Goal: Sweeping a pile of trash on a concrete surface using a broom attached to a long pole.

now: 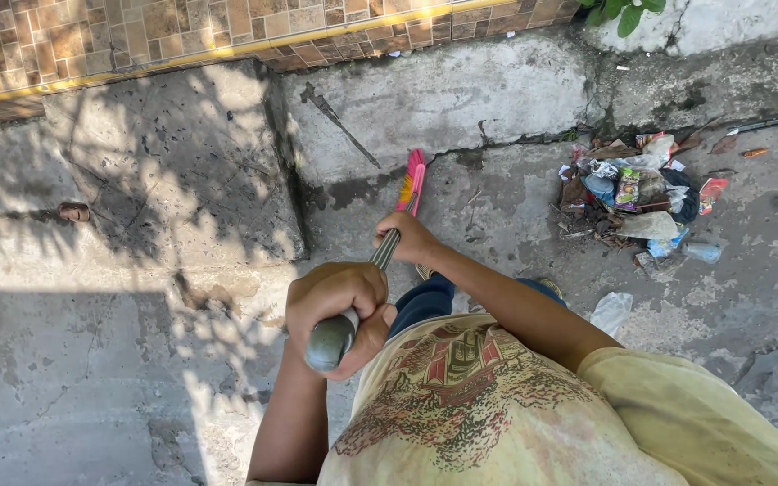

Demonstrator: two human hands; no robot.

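Pale yellow T-shirt, short sleeves, faded red/brown graphic print on chest, some grime. Dark blue trousers below. Bare forearms, left hand & right hand ungloved, no watch/rings seen.

Count from my viewpoint: one broom, with one pink head and one grey handle. Two hands on it, my left hand at the handle's end, my right hand lower down the shaft. One litter pile on the concrete; individual wrappers and bags in it are too jumbled for me to count. One loose clear plastic bag apart from the pile, near my leg. One small brown object on the concrete to my left. One tiled wall along the top.
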